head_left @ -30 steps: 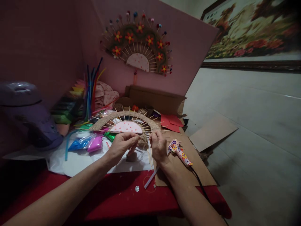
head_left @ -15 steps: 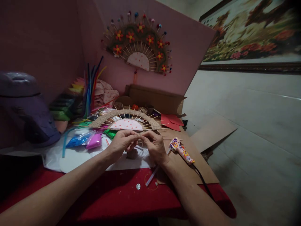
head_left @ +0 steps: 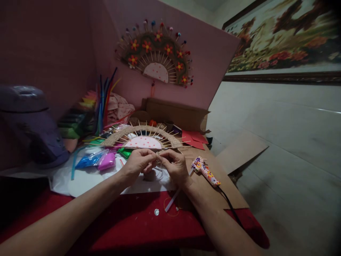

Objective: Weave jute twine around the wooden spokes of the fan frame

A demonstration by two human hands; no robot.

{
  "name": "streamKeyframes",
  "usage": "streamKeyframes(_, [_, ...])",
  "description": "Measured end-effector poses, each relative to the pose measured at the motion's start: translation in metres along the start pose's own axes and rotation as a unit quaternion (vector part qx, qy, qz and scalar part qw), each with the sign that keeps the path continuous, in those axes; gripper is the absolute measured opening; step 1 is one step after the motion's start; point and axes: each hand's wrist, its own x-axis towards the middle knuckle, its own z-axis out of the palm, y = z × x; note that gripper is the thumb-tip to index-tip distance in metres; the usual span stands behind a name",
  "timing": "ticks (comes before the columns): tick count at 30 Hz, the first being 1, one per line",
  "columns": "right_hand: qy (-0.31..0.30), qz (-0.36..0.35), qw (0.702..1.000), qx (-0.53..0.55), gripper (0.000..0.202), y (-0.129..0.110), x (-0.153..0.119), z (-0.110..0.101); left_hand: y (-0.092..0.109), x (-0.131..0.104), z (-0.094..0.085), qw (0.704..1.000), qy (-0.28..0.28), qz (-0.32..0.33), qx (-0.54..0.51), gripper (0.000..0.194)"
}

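Fingertip to fingertip, my left hand (head_left: 140, 164) and my right hand (head_left: 176, 166) pinch a thin, pale strand of twine between them; its ends are too small to make out. Just behind them lies a half-ring fan of woven twine (head_left: 115, 137) with wooden sticks poking out through it. At its centre is a white half-disc with red dots (head_left: 144, 142). Below my fingers, partly hidden, sits a small brown lump (head_left: 149, 175). Right of my right hand, a flower-patterned glue gun (head_left: 205, 171) rests on cardboard (head_left: 226, 192).
Blue and pink packets (head_left: 106, 161) lie left on white plastic. A purple flask (head_left: 33, 128) and pipe cleaners (head_left: 100, 103) stand behind. Red sheets (head_left: 194, 138) are at right. A clear glue stick (head_left: 172, 201) crosses the red cloth (head_left: 128, 220). A finished fan (head_left: 157, 53) hangs on the pink board.
The view has tilted up slightly, so the hanging fan sits a little lower. Both hands keep their pinch at nearly the same spot.
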Motion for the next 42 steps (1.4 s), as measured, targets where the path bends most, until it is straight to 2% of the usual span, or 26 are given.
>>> streamKeyframes(2, [-0.006,-0.004,1.0,-0.001,0.015,-0.001,-0.001,0.001,-0.001,0.001,0.001,1.0,0.016,-0.007,0.013,0.016])
streamKeyframes(7, [-0.002,0.035,0.999,0.031,0.016,-0.004,0.001,0.0,-0.002,0.001,0.002,1.0,0.0,-0.021,-0.02,0.009])
streamKeyframes(10, [0.004,0.052,0.997,0.053,0.016,-0.006,0.002,-0.001,-0.002,-0.001,0.002,0.999,-0.002,-0.017,-0.045,0.011])
streamKeyframes(15, [0.014,0.057,0.997,0.055,0.016,-0.003,0.001,-0.001,-0.001,-0.003,0.001,1.0,0.001,0.003,0.019,0.014])
streamKeyframes(17, [0.026,0.049,0.998,0.031,0.016,0.0,0.0,-0.001,0.0,-0.004,0.0,0.993,0.052,0.066,0.086,0.017])
streamKeyframes(19, [0.046,0.037,0.998,-0.001,0.016,0.002,-0.001,0.0,-0.002,-0.005,0.0,0.964,0.116,0.171,0.168,0.016])
streamKeyframes(21, [0.062,0.029,0.998,-0.017,0.016,0.003,-0.002,0.0,-0.004,-0.006,0.0,0.936,0.135,0.233,0.227,0.017])
streamKeyframes(23, [0.06,0.024,0.998,-0.017,0.017,0.003,-0.003,0.0,-0.006,-0.007,0.0,0.936,0.103,0.223,0.253,0.019])
streamKeyframes(27, [0.031,0.008,0.999,-0.033,0.018,0.002,-0.005,0.0,-0.007,-0.01,0.003,0.951,0.041,0.187,0.241,0.019])
streamKeyframes(31, [0.016,-0.006,0.999,-0.045,0.017,0.002,-0.006,-0.001,-0.005,-0.011,0.004,0.95,0.035,0.19,0.245,0.022])
streamKeyframes(42, [0.007,-0.015,0.999,-0.052,0.016,-0.003,-0.006,-0.002,-0.005,-0.009,0.001,0.92,0.036,0.224,0.319,0.021])
